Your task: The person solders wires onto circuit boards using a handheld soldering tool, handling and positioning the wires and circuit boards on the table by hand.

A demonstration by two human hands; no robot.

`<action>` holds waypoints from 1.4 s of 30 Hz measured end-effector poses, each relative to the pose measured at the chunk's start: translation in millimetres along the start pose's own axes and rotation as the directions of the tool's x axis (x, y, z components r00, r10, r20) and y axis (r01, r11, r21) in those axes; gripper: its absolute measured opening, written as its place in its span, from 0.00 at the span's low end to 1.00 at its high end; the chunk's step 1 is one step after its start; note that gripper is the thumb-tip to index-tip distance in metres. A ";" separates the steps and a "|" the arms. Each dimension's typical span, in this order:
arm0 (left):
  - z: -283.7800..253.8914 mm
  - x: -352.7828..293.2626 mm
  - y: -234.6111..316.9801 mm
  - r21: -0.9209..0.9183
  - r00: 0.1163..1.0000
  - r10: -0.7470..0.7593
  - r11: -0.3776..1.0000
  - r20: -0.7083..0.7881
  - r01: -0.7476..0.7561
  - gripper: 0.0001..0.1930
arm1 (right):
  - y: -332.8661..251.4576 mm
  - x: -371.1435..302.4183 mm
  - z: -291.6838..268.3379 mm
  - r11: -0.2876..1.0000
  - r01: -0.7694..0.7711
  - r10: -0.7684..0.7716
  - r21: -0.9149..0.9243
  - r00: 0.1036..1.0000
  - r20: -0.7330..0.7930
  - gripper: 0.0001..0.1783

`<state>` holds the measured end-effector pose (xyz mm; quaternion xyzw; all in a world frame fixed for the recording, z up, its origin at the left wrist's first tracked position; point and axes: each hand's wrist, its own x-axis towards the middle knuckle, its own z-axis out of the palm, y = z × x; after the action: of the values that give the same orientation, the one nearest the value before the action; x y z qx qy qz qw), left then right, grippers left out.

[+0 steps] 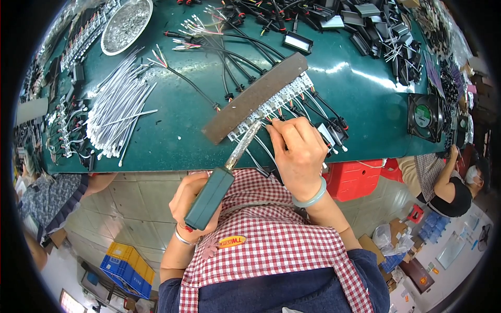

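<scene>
My left hand [185,202] is closed round the green handle of a soldering iron [211,197]. The iron's silvery shaft slants up and to the right, its tip at a row of small white circuit boards [284,98]. Along the far side of those boards lies a long brown bar [255,96]. Thumb and forefinger of my right hand [300,148] pinch a thin wire [271,120] at the boards, close to the iron's tip; its far end is hidden by the fingers. White wires and black cables run off from both sides of the row.
A bundle of white wires [119,109] lies at the left, below a metal bowl [127,27]. Black housings [365,31] are heaped at the back right. A square fan [424,117] stands at the right edge. Another person [449,188] works at the far right.
</scene>
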<state>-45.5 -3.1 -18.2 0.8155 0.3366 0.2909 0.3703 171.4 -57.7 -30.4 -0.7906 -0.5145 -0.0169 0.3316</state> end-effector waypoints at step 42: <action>0.9 -3.5 4.3 0.057 0.999 0.025 0.998 -0.043 -0.023 0.12 | 1.7 2.2 -2.0 0.994 -0.061 0.059 0.092 0.998 0.019 0.10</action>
<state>-45.6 -8.3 -16.1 0.8229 0.3428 0.3037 0.3362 174.5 -57.5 -28.9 -0.7895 -0.4934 0.0234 0.3643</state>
